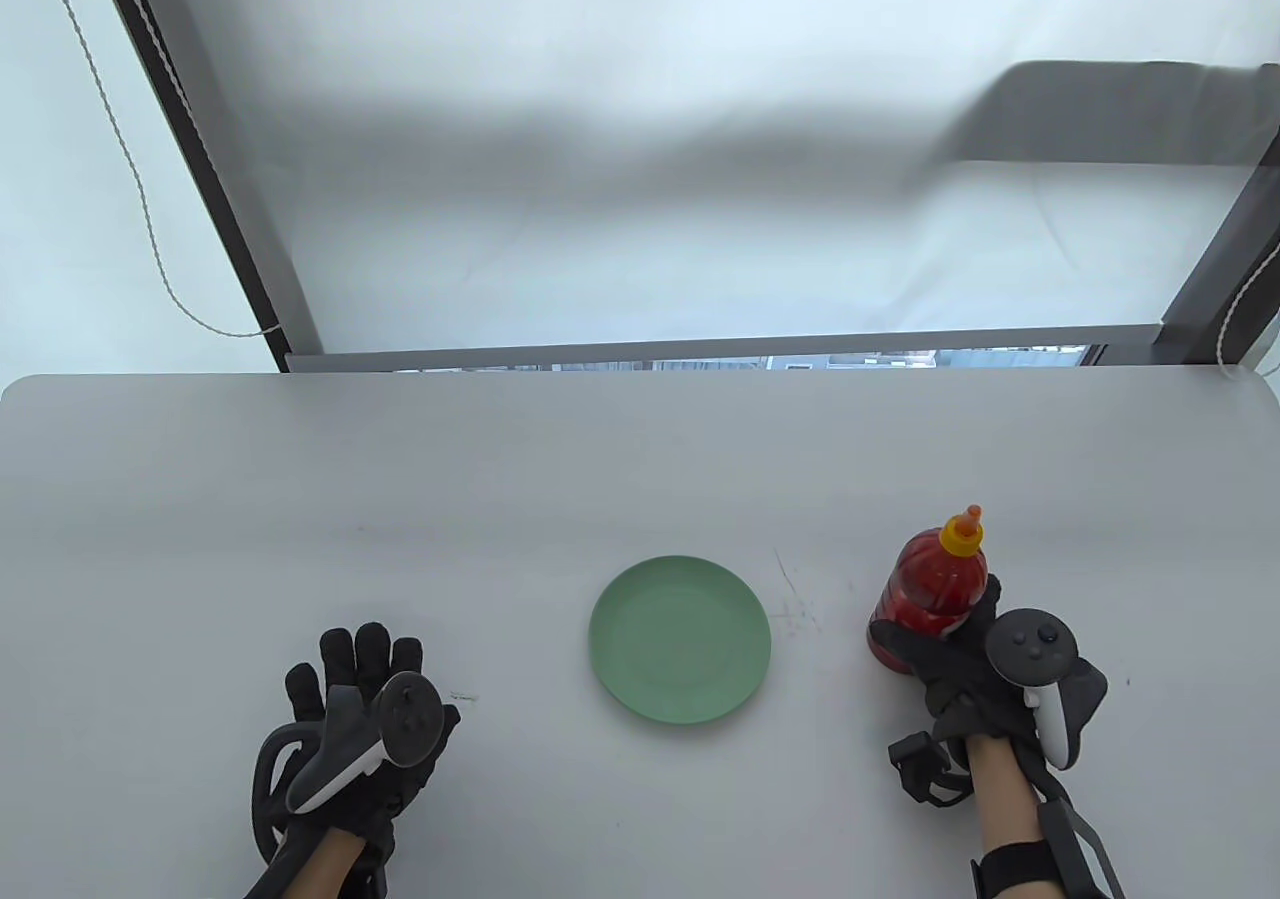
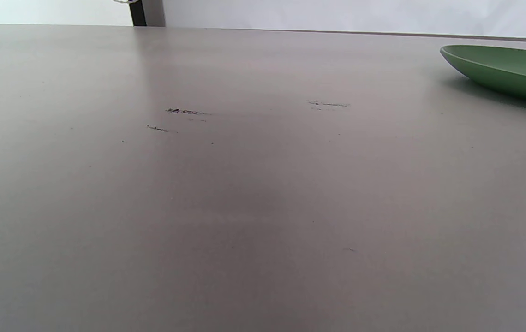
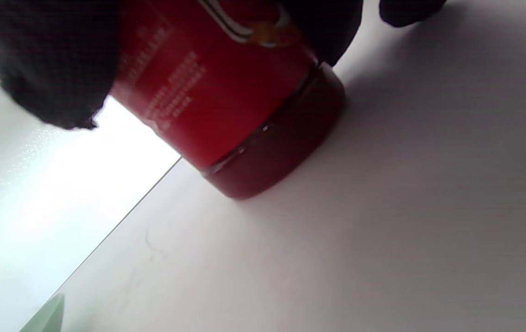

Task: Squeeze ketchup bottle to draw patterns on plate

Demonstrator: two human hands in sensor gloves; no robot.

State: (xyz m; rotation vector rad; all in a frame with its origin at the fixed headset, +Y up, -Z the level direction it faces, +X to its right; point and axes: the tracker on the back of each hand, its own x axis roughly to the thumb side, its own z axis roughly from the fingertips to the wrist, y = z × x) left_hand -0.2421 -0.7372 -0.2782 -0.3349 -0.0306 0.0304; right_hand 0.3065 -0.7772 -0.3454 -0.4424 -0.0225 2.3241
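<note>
A green plate (image 1: 680,639) lies on the grey table, bare, between the two hands. A red ketchup bottle (image 1: 925,589) with a yellow cap and orange nozzle stands upright to the plate's right. My right hand (image 1: 945,654) grips the bottle's lower body; in the right wrist view the gloved fingers (image 3: 50,69) wrap around the red bottle (image 3: 230,106), whose base is on the table. My left hand (image 1: 365,684) rests flat on the table left of the plate, fingers spread, holding nothing. The plate's rim (image 2: 503,69) shows in the left wrist view; the left hand itself does not.
The grey table (image 1: 400,499) has faint scratch marks (image 1: 795,594) right of the plate and more in the left wrist view (image 2: 184,111). Behind the table's far edge stands a window with a dark frame (image 1: 700,354) and a cord (image 1: 130,169) at left.
</note>
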